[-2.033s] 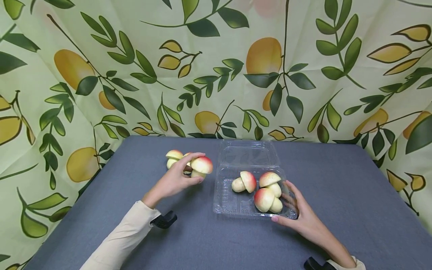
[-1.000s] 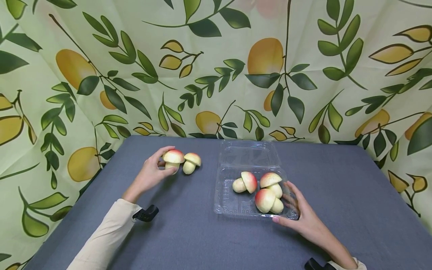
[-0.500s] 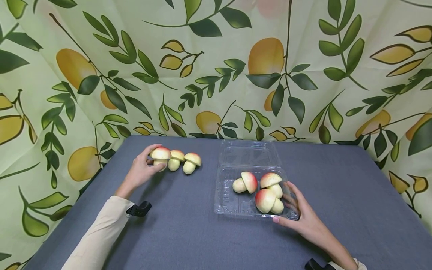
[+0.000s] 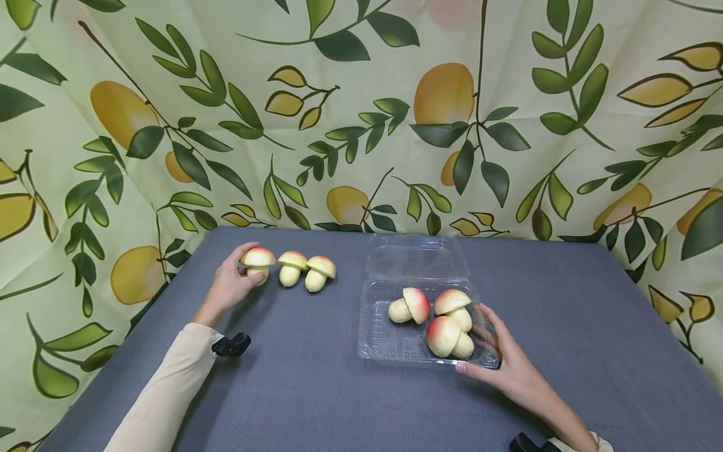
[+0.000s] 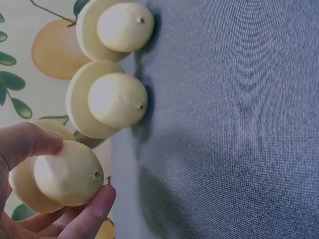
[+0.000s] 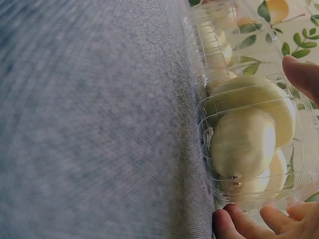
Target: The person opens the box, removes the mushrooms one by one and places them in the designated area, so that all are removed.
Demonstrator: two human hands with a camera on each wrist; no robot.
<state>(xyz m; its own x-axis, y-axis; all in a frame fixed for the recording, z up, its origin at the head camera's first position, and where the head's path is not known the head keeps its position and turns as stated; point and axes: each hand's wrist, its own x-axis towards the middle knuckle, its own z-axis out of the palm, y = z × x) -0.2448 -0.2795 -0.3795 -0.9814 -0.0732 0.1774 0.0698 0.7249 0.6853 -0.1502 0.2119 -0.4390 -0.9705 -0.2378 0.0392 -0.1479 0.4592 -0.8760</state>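
My left hand (image 4: 228,284) grips a toy mushroom (image 4: 258,257) with a red-tinged cap and cream stem, at the table's far left. In the left wrist view, thumb and fingers pinch this mushroom's stem (image 5: 70,172), its shadow lying apart from it on the cloth. Two similar mushrooms, a middle one (image 4: 290,270) and a right one (image 4: 320,273), stand upright just to its right. My right hand (image 4: 511,358) holds the front right corner of a clear plastic clamshell box (image 4: 390,349), thumb at the front and fingers along the side. Three mushrooms (image 4: 444,336) lie tipped inside it.
The box's clear lid (image 4: 417,256) lies folded back behind the base. Blue-grey cloth covers the table (image 4: 316,395). A leaf-and-fruit patterned curtain (image 4: 361,157) hangs along the back and sides.
My left hand has moved from near the box to the far left with its mushroom, passing the two standing ones, which are now uncovered. My right hand has stayed at the box.
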